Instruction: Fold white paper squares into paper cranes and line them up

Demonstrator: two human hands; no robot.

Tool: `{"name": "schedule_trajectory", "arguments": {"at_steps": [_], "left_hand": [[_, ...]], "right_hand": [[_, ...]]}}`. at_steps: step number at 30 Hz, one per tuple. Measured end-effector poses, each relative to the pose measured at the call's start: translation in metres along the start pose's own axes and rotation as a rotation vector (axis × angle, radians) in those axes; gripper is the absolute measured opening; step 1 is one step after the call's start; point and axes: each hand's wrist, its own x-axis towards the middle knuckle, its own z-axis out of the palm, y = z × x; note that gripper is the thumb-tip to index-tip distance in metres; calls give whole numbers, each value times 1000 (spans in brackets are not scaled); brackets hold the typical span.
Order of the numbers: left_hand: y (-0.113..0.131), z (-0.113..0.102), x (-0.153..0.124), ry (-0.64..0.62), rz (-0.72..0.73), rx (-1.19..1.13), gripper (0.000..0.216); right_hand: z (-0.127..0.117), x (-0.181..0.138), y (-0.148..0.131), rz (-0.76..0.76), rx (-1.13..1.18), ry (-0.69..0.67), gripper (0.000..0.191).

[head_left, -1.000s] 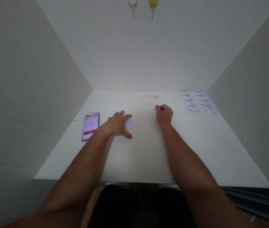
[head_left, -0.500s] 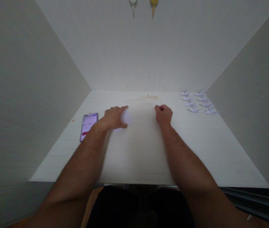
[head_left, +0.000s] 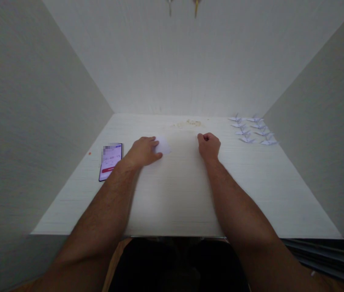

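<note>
A small piece of white paper (head_left: 162, 145) lies on the table left of the middle. My left hand (head_left: 145, 150) rests over its left part, fingers spread with the thumb apart, so some of the paper is hidden beneath. My right hand (head_left: 209, 145) stands on the table as a loose fist, to the right of the paper and away from it. A dark hollow shows between its curled fingers, with nothing visible in it.
A phone (head_left: 111, 161) with a lit screen lies beside my left forearm. Several folded paper cranes (head_left: 247, 138) stand in two columns at the back right. Walls enclose the white table (head_left: 175, 194) on the left, back and right. Brownish marks (head_left: 193, 122) stain its back part.
My left hand has settled flatter, its fingers now lying on the paper, and more of the paper's right edge shows. My right fist stays where it was. The view has shifted slightly.
</note>
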Motion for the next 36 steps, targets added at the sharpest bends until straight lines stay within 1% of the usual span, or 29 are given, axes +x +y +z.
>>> {"name": "schedule_trajectory", "arguments": {"at_steps": [4, 8, 13, 18, 21, 23, 27, 32, 36], "left_hand": [[4, 0, 0, -8, -6, -30, 73], [3, 3, 1, 32, 19, -91, 74], [4, 4, 0, 43, -21, -106, 71], [5, 3, -1, 75, 67, -154, 74], [4, 4, -1, 92, 83, -172, 77], [3, 5, -1, 100, 89, -195, 73], [3, 9, 0, 90, 104, -237, 57], [1, 11, 2, 111, 114, -268, 53], [0, 8, 2, 123, 118, -263, 51]], "right_hand": [[0, 0, 0, 9, 8, 1, 28], [1, 0, 0, 7, 10, 4, 28], [1, 0, 0, -8, 11, 7, 29], [1, 1, 0, -7, 9, 11, 29], [1, 0, -1, -8, 9, 14, 29], [0, 0, -1, -12, 13, 14, 29], [0, -1, 0, -21, 13, 12, 29], [1, 0, 1, -12, 2, 5, 29], [2, 0, 1, -15, 7, 7, 29]]}}
